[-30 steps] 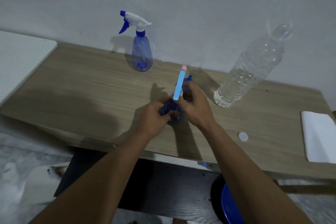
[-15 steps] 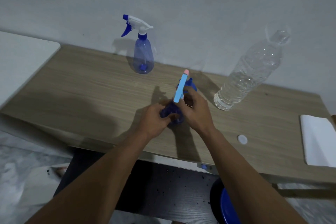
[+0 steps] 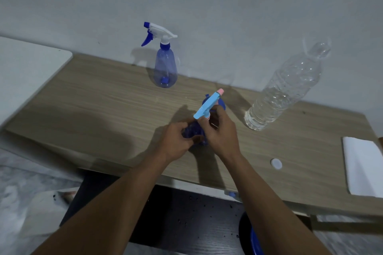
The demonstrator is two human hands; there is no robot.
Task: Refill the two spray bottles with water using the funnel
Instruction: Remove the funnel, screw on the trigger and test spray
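My left hand (image 3: 176, 141) was wrapped round the blue spray bottle (image 3: 193, 131) near the table's (image 3: 103, 109) front edge. My right hand (image 3: 219, 132) pinched its light-blue spray head (image 3: 208, 104) at the neck, nozzle tilted up & away. 2nd spray bottle (image 3: 165, 68) stood upright by the wall, head on. Water bottle (image 3: 286, 87) stood uncapped to the right, its cap (image 3: 276, 164) lying near the white cloth (image 3: 361, 165). Something blue sat behind my hands, couldn't tell what.
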